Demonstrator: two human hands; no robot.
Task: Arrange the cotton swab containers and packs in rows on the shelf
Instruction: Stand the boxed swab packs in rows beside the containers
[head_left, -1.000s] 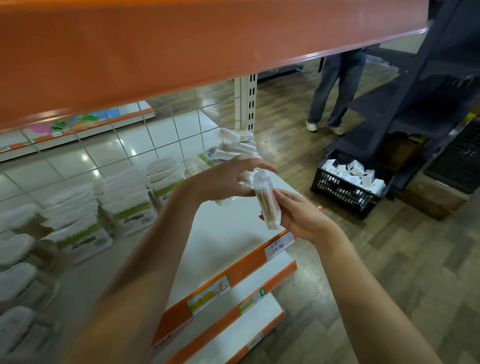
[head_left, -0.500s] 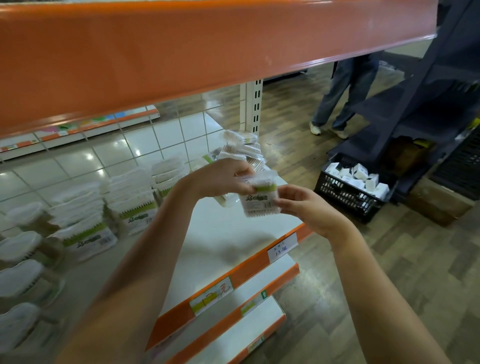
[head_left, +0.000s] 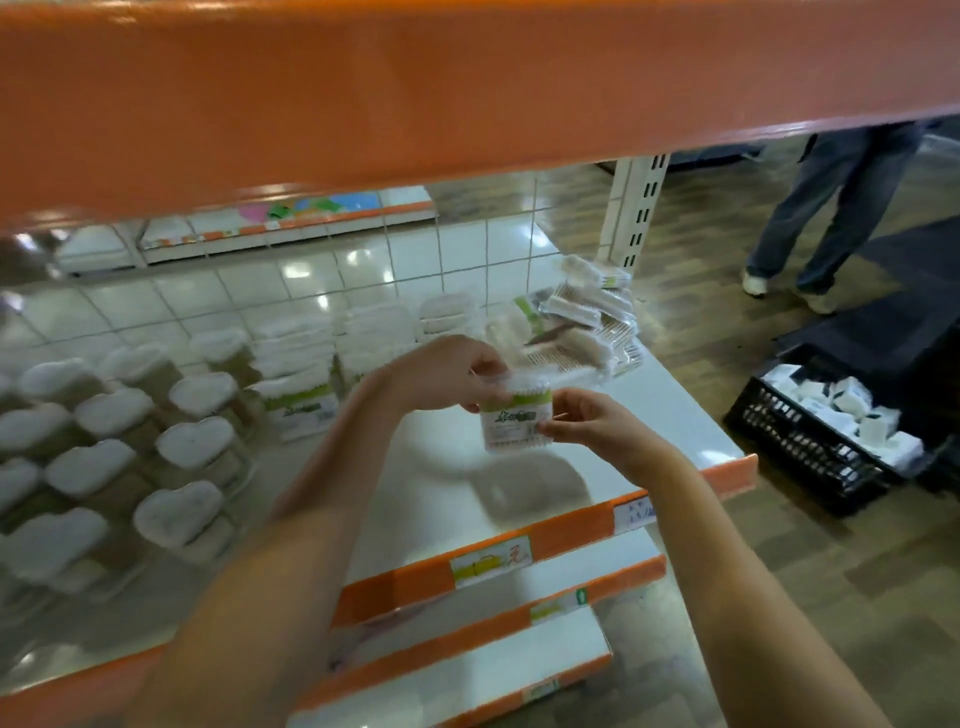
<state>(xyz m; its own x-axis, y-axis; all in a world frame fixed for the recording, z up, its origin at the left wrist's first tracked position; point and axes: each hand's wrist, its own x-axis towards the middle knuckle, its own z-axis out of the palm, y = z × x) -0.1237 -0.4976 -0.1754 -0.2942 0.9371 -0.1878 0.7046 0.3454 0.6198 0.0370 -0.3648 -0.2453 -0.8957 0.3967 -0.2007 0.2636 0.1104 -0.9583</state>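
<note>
Pack (head_left: 515, 422) of cotton swabs now faces label-forward, turned from edge-on a second ago; left hand (head_left: 451, 370) pinches its top, right hand (head_left: 587, 427) its side, above the shelf (head_left: 670, 410), ready for placing.

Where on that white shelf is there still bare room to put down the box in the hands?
Bare shelf lies below the held box, between the labelled boxes on the left, the loose packs behind and the orange edge. The left, full of heart-lidded containers, is crowded.
</note>
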